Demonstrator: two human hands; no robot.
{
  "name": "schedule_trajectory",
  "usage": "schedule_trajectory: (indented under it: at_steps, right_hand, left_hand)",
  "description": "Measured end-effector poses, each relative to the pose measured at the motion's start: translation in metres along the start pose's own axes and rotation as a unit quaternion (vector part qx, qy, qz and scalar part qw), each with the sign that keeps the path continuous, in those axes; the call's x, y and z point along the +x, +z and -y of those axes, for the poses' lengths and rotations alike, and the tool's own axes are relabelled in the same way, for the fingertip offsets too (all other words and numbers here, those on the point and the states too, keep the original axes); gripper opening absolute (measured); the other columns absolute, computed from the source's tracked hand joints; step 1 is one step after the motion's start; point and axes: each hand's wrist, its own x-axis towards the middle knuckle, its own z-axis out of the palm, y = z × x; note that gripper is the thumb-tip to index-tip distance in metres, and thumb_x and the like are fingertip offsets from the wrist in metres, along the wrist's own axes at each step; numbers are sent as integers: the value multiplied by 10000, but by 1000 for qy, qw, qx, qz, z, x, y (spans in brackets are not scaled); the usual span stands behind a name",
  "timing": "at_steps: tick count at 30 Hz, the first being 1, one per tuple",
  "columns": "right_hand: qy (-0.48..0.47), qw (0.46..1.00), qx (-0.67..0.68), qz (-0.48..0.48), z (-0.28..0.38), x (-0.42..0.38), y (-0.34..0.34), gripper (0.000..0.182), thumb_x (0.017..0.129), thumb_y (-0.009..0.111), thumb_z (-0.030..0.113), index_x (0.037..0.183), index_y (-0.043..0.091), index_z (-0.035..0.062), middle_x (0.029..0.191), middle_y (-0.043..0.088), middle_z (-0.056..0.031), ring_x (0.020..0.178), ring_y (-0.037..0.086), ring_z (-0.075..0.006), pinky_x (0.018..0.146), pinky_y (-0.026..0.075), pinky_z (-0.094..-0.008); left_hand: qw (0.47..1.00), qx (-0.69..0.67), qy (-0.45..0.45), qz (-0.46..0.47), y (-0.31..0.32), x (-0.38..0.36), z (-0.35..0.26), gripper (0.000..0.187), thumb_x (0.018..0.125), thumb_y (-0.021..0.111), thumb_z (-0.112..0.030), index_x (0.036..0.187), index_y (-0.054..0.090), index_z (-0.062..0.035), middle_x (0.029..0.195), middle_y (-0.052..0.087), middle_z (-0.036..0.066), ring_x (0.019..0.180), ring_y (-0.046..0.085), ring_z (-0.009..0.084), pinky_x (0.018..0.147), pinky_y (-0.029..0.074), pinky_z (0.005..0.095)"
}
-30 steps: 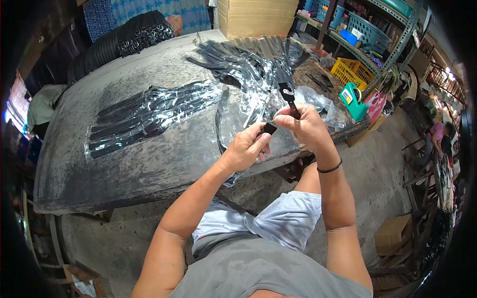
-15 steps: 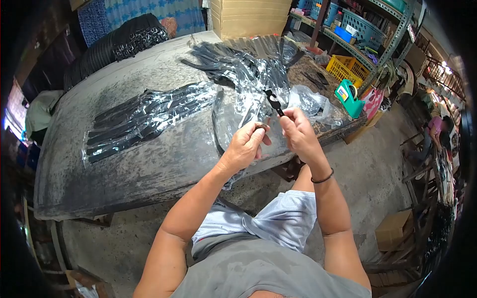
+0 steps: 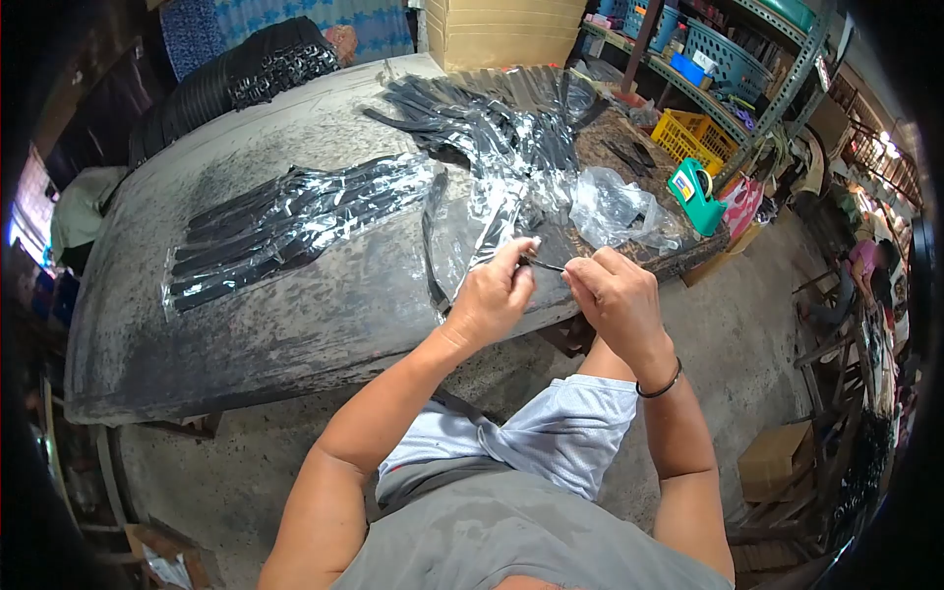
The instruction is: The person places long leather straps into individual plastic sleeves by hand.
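A thin black piece [image 3: 547, 265] stretches between my two hands over the table's front edge. My left hand [image 3: 495, 293] pinches its left end between thumb and fingers. The right end is in the closed fingers of my right hand [image 3: 618, 295], which has a dark band at the wrist. Behind them lies a heap of black strips in clear plastic [image 3: 511, 138]. A flatter plastic-wrapped bundle of black strips [image 3: 295, 231] rests to the left. Crumpled clear plastic [image 3: 612, 205] is just beyond my right hand.
The worn grey table [image 3: 265, 344] spans the left and centre. At its right are a green tape dispenser [image 3: 696, 197] and a yellow basket [image 3: 693, 138]. A cardboard box [image 3: 501, 34] stands behind. Metal shelves [image 3: 777, 79] are at back right. Another person [image 3: 865, 265] is far right.
The black piece has gone from upright above my right hand to nearly level between both hands. My left hand now grips its other end. Both hands have shifted slightly.
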Motion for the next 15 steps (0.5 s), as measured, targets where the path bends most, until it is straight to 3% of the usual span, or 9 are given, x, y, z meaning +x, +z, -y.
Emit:
schedule_trajectory:
  at_steps: [1,4,5,9,11,12,13,15]
  right_hand:
    - [-5,999,-30,14,2,1,1,116,810,665,140,785,570,79,748,541,-61,676,599,-250,561,486,-371]
    - [-18,998,-29,60,7,0,14,130,805,642,122,806,523,71,762,545,-68,686,597,-259,561,482,-378]
    - [-20,998,-30,59,7,0,19,130,805,642,122,806,523,71,762,545,-68,686,597,-259,561,482,-378]
    - [8,995,84,60,7,-3,25,153,805,596,69,902,478,56,769,551,-111,700,590,-314,583,473,-415]
    - [-24,987,137,79,1,-10,30,136,820,594,78,902,487,62,770,557,-118,708,585,-334,595,468,-431]
    - [-22,988,134,77,3,-11,30,136,820,594,78,902,487,62,770,557,-118,708,585,-334,595,468,-431]
    - [-8,989,135,65,7,-12,31,129,840,592,94,918,493,63,779,572,-121,707,591,-337,598,472,-428]
    - [7,990,132,49,15,-13,33,126,860,589,111,935,499,64,788,586,-124,707,597,-340,601,476,-425]
  left_hand:
    - [1000,2,-1,-4,3,-3,-1,366,904,514,-80,1265,484,-33,811,679,82,615,624,133,605,504,278]
    - [998,40,-23,45,5,-9,-18,369,857,547,-55,1224,507,-68,860,667,182,779,677,302,704,513,350]
    - [998,40,-21,43,6,-10,-16,369,857,547,-55,1224,507,-68,860,667,182,779,677,302,704,513,350]
    - [996,40,-8,81,1,-10,-9,266,850,543,-59,1114,512,-42,852,648,178,775,649,330,708,496,370]
    - [990,6,-5,142,-3,-10,-2,225,861,523,-106,1081,515,-58,834,629,220,791,607,423,689,479,462]
    - [984,-50,-26,169,-2,-10,3,198,862,487,-59,1055,525,-35,814,631,177,716,632,325,652,489,393]
    - [984,-50,-23,172,-2,-10,4,198,862,487,-59,1055,525,-35,814,631,177,716,632,325,652,489,393]
    - [920,-304,-136,208,-2,-9,-1,193,877,429,28,1027,546,-5,819,606,41,703,564,93,619,456,247]
